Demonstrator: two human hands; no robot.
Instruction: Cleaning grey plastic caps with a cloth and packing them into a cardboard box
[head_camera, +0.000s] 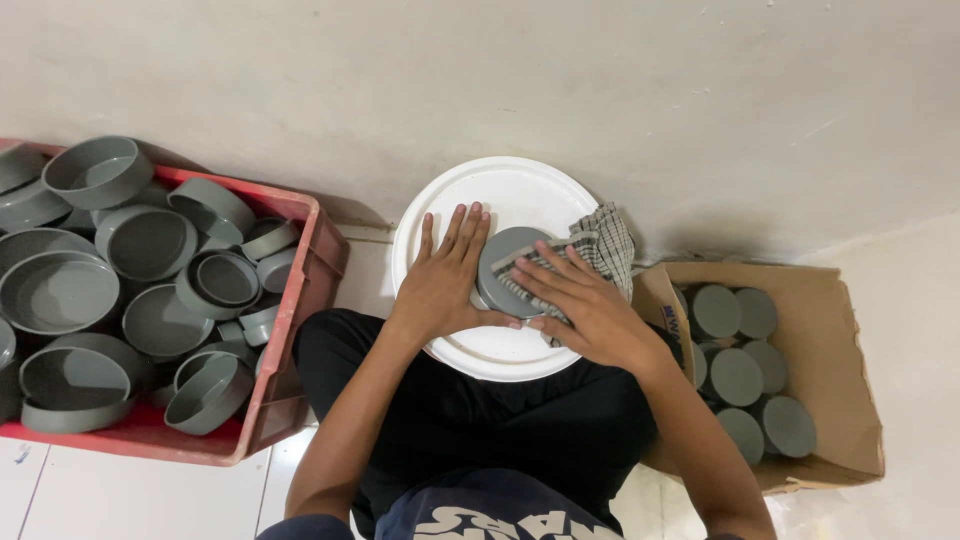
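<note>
Centre of frame: a grey round cap (510, 268) lies on a white bucket lid (500, 200). The left hand (442, 275) steadies the cap's left edge, fingers extended flat. The right hand (580, 300) presses a checked cloth (605, 240) onto the cap, fingers spread. Left of frame: a red crate (290, 330) of grey caps. Right of frame: a cardboard box (840, 340) holding more caps.
</note>
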